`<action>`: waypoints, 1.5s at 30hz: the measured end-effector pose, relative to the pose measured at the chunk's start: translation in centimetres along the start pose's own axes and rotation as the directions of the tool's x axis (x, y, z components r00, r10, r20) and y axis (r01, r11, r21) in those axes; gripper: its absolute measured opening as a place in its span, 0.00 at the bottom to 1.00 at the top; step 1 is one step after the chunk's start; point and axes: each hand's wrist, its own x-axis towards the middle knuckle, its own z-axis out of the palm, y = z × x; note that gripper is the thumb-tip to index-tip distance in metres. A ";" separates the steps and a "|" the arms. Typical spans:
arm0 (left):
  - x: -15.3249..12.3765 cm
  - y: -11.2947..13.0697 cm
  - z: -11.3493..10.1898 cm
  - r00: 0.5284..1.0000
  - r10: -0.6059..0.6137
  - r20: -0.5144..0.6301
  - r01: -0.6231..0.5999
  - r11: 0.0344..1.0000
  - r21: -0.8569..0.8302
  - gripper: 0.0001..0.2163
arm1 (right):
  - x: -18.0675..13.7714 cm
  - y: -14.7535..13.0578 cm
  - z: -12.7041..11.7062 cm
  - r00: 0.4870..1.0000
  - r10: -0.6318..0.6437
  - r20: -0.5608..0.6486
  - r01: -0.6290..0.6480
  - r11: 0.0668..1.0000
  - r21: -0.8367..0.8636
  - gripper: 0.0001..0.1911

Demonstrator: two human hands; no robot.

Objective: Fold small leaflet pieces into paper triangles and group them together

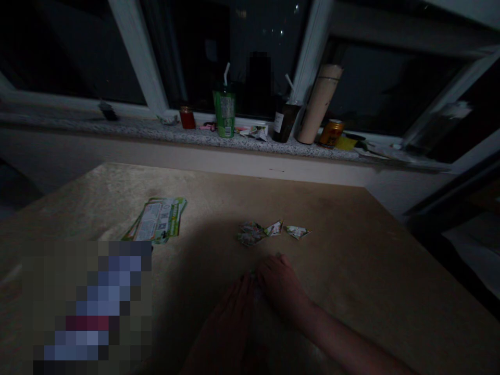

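Observation:
My right hand rests low over the table with its fingers curled in and closed on something mostly hidden beneath them; a small pale bit shows past the fingertips. Close beside it, my left hand lies with fingers stretched out and side by side, tips touching a tiny greenish edge between the hands. Darkness hides what that piece is. Just beyond the hands are a folded cluster of printed paper, a small folded piece touching or nearly touching it, and another folded piece further right.
Flat green-and-white printed packets lie in a stack on the table at left. A blurred-out patch covers the lower left. On the windowsill stand a red jar, a green cup, a dark cup, a tall tube and an orange can.

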 end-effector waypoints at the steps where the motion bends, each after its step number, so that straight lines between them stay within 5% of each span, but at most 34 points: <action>1: 0.0 -0.1 0.0 1.000 0.011 -0.021 -0.010 1.000 0.010 0.35 | 0.0 0.0 0.0 1.000 -0.001 0.002 0.001 1.000 0.000 0.09; 6: -0.1 -0.3 0.0 0.997 0.050 -0.067 -0.049 0.999 0.008 0.35 | 0.0 -0.1 -0.3 1.000 -0.002 0.020 0.002 1.000 -0.004 0.08; 16: 0.0 -0.4 0.7 0.999 0.025 0.034 -0.020 0.992 -0.125 0.41 | -0.1 0.3 -1.2 0.998 -0.030 0.050 0.026 0.995 0.095 0.08; 23: 0.5 -0.1 -0.1 0.987 -0.025 0.161 0.049 0.988 -0.147 0.40 | -0.3 3.5 -2.7 0.981 0.039 0.189 -0.152 0.763 0.628 0.11; 38: 1.9 0.3 -1.2 0.973 -0.036 0.228 0.079 0.980 -0.182 0.37 | 0.0 4.5 -2.1 0.965 -0.023 0.262 -0.191 0.622 0.759 0.11; 45: 1.8 0.6 -0.7 0.974 -0.040 0.223 0.077 0.984 -0.159 0.38 | 0.2 4.4 -1.6 0.968 0.089 0.234 -0.242 0.573 0.783 0.08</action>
